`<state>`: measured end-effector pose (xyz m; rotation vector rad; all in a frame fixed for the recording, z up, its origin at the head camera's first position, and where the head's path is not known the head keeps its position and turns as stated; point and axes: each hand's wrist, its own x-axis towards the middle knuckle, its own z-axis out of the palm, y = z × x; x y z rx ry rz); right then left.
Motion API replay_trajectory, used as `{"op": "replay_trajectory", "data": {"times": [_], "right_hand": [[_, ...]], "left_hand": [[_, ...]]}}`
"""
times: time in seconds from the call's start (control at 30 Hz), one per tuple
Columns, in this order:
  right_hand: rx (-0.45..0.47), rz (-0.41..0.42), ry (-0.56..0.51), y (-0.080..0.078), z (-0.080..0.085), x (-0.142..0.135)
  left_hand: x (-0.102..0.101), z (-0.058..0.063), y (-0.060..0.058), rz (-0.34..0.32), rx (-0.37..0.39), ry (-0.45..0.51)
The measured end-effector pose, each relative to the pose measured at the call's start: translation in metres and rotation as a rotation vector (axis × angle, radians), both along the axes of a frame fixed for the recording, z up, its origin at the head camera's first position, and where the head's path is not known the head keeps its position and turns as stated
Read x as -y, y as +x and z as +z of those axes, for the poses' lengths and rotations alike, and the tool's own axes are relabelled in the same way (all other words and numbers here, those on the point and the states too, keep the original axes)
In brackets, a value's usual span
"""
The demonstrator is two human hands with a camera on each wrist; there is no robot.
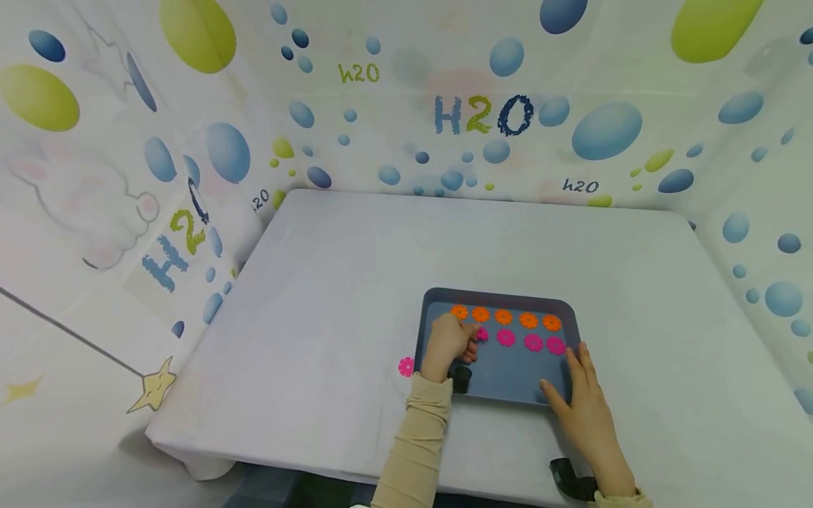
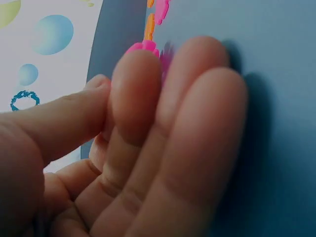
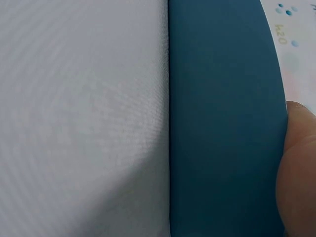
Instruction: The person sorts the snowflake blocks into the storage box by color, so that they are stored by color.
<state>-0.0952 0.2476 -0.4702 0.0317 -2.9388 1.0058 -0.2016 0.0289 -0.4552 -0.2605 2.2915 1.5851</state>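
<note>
A blue-grey rectangular tray (image 1: pixel 508 377) lies on the white-covered table. Inside it runs a back row of several orange flower-shaped pieces (image 1: pixel 503 317), with pink flower-shaped pieces (image 1: pixel 533 343) in a row before it. At the left end of the pink row, my left hand (image 1: pixel 447 342) pinches one pink piece (image 2: pixel 143 46) between thumb and forefinger, its other fingers loosely bent close over the tray floor. My right hand (image 1: pixel 587 409) rests on the tray's right front corner, fingers extended along the right side and the thumb (image 3: pixel 300 173) over the front rim.
One more pink flower-shaped piece (image 1: pixel 406 366) lies on the table cloth (image 1: pixel 305 339), just left of the tray. Black wrist cameras (image 1: pixel 571 481) sit at both wrists. A patterned curtain (image 1: pixel 394 99) with printed bubbles hangs behind and beside the table.
</note>
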Motion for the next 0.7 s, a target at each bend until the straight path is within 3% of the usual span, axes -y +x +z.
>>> {"op": "replay_trajectory", "data": {"times": [0.27,0.47,0.57,0.7], "right_hand": [[0.011,0.000,0.004,0.001,-0.001,0.001],[0.009,-0.006,0.005,0.002,-0.001,0.001],[0.005,-0.006,0.007,0.001,0.000,0.001],[0.014,-0.008,0.006,0.002,0.002,0.001]], "left_hand": [[0.005,0.002,0.005,-0.041,-0.036,-0.007],[0.022,0.013,0.008,-0.088,-0.153,0.040],[0.036,0.023,0.011,-0.064,-0.224,0.125],[0.061,0.034,0.018,0.029,-0.264,0.265]]}}
